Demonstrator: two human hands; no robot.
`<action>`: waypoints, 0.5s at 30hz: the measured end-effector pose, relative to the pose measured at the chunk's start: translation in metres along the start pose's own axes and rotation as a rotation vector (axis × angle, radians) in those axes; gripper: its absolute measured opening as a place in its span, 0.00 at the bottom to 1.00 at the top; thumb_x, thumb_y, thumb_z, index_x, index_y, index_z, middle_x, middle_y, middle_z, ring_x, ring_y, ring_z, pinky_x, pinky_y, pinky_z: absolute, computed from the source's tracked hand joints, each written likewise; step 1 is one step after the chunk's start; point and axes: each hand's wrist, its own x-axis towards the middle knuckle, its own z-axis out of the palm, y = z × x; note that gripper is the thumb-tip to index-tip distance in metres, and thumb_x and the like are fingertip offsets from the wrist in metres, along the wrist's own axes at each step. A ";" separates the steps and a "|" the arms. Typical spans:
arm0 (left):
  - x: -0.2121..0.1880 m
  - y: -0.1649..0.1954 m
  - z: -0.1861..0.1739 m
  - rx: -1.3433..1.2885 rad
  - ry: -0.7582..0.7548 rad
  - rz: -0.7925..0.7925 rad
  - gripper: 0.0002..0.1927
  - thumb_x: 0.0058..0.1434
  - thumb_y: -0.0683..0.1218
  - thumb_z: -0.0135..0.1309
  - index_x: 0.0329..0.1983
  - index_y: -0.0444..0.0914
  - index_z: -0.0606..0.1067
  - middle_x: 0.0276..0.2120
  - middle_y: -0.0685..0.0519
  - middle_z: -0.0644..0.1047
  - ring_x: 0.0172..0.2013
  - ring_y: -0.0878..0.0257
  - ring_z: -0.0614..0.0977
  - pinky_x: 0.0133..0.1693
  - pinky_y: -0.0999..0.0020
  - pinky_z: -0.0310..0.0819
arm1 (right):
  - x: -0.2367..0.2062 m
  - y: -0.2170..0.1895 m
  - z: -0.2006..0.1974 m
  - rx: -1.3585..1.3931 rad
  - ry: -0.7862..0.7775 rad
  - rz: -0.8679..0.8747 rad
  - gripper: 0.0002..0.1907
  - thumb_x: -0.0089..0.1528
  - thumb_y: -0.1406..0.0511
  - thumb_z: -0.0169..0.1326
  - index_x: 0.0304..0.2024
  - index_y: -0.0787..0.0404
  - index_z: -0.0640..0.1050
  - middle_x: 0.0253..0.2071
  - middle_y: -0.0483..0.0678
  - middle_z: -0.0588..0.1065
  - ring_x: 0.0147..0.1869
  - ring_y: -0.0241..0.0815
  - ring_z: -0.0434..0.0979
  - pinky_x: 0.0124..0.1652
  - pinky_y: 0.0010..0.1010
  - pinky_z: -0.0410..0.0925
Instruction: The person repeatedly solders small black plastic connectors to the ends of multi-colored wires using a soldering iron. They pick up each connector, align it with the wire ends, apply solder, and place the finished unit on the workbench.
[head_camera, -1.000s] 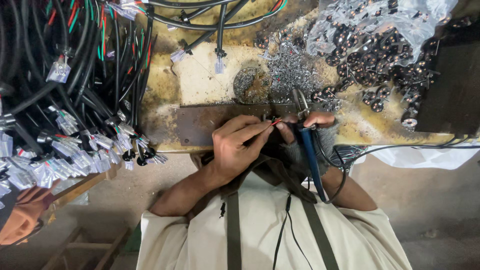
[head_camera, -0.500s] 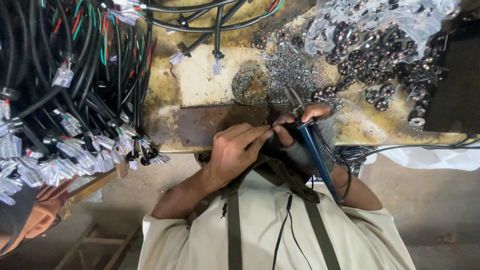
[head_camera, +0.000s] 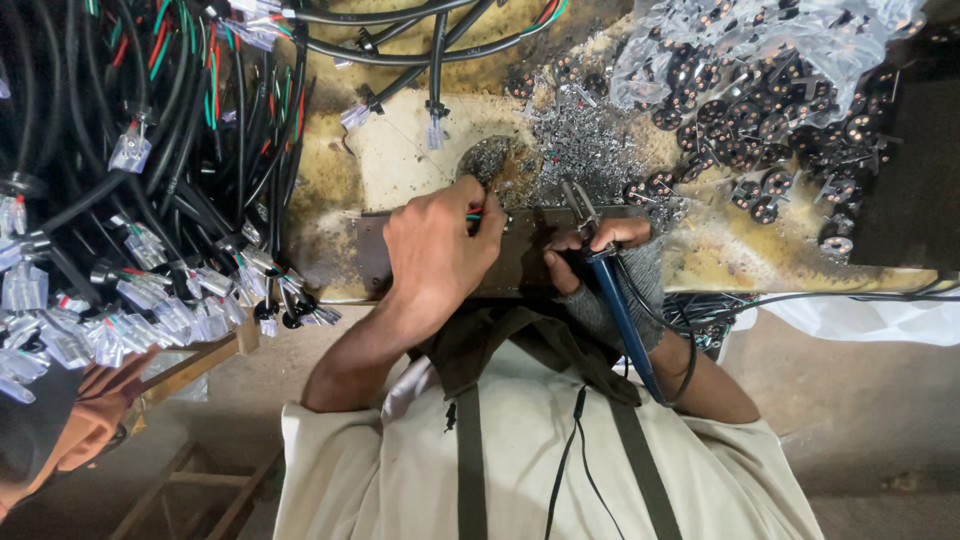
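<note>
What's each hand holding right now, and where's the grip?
Right hand grips the blue-handled soldering iron at the top of its handle, near the metal tip. Left hand pinches thin red and green wires between its fingertips, over the dark metal plate.

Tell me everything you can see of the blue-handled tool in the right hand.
The soldering iron has a long, slim blue handle, seemingly plastic, and a thin metal tip pointing up toward the pile of metal scraps. It lies tilted, handle slanting down toward the person's chest. The right hand grips it near the front, fingers wrapped around the handle. A black cord loops from its rear end beside the forearm. Whether the tip touches anything cannot be told.
</note>
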 end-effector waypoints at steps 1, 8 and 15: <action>0.001 0.000 0.000 -0.011 -0.034 -0.030 0.09 0.61 0.48 0.59 0.29 0.39 0.78 0.23 0.45 0.79 0.26 0.44 0.82 0.30 0.50 0.75 | 0.000 -0.001 -0.001 0.035 -0.002 0.017 0.08 0.64 0.68 0.61 0.43 0.59 0.75 0.41 0.44 0.77 0.47 0.37 0.77 0.50 0.29 0.68; -0.020 0.000 -0.008 -0.178 0.099 0.068 0.07 0.65 0.44 0.59 0.32 0.38 0.78 0.25 0.47 0.79 0.25 0.49 0.82 0.27 0.59 0.72 | 0.003 -0.008 0.000 0.085 -0.046 0.125 0.09 0.63 0.72 0.62 0.42 0.60 0.75 0.40 0.47 0.76 0.45 0.40 0.77 0.47 0.28 0.69; -0.045 0.001 0.008 -0.367 0.147 0.143 0.02 0.66 0.40 0.60 0.39 0.35 0.79 0.28 0.47 0.79 0.25 0.53 0.80 0.27 0.64 0.72 | 0.001 -0.023 0.005 0.204 0.146 -0.096 0.26 0.59 0.74 0.67 0.44 0.62 0.61 0.42 0.47 0.76 0.44 0.33 0.78 0.44 0.21 0.70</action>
